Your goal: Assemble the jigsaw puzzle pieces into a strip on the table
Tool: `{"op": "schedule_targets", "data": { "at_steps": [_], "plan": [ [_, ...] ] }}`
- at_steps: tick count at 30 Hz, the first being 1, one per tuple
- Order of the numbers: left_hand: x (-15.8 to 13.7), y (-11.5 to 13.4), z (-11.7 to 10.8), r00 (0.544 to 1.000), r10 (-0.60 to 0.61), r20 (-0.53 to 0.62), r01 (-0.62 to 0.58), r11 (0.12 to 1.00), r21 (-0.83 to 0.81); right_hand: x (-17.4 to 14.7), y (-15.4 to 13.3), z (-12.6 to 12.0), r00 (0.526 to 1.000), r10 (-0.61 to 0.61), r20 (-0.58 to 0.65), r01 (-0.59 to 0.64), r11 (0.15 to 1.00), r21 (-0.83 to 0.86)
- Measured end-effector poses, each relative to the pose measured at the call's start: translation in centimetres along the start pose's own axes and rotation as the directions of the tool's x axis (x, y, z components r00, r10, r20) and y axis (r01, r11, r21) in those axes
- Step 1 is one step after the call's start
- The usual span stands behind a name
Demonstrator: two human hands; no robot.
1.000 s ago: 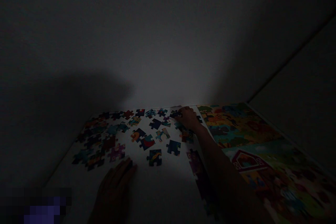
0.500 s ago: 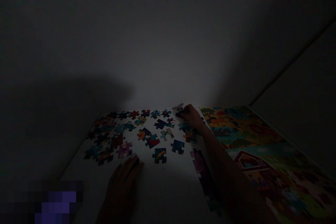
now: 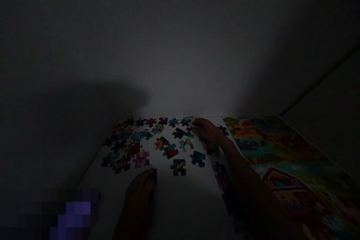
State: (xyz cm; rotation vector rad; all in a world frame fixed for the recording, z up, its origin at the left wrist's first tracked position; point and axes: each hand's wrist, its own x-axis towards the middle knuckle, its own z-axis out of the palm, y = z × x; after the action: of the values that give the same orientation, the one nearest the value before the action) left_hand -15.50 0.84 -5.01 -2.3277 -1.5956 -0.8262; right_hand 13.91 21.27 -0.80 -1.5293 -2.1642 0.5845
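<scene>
Seeing my right hand (image 3: 207,130) flat on loose puzzle pieces (image 3: 180,133) at the white surface's (image 3: 180,198) far edge, grip unreadable in the dark; left hand (image 3: 140,195) rests open, near edge.

White table (image 3: 174,198) — loose puzzle pieces (image 3: 170,151), picture sheet (image 3: 281,157)

The dim light leaves most of my loose puzzle pieces (image 3: 157,140) too dark to read. My right hand (image 3: 208,130) covers whatever lies under it, so I cannot tell if it grips a piece. My left hand (image 3: 140,195) runs into shadow at the wrist. The picture sheet (image 3: 284,157) is cut by the right edge.
</scene>
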Motion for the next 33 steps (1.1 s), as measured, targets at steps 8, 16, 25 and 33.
{"op": "schedule_targets", "data": {
  "at_steps": [8, 16, 25, 33],
  "plan": [
    [0.0, 0.6, -0.5, 0.996, -0.067, 0.059, 0.07, 0.997, -0.044, -0.7, -2.8, 0.9, 0.976, -0.103, 0.194, 0.123, 0.988, -0.092],
    [-0.1, 0.6, -0.5, 0.994, -0.072, 0.08, 0.077, 0.995, -0.062, -0.9, -2.0, 1.1, 0.974, -0.13, 0.186, 0.143, 0.988, -0.056],
    [0.2, 1.0, -0.7, 0.998, -0.054, 0.044, 0.056, 0.998, -0.04, -0.9, -5.0, 4.3, 0.998, 0.026, -0.063, -0.038, 0.979, -0.199],
    [0.2, 0.8, -0.6, 0.996, -0.044, 0.082, 0.051, 0.995, -0.084, -0.9, -7.3, 4.3, 0.978, 0.192, -0.081, -0.2, 0.974, -0.109]
  ]
}}
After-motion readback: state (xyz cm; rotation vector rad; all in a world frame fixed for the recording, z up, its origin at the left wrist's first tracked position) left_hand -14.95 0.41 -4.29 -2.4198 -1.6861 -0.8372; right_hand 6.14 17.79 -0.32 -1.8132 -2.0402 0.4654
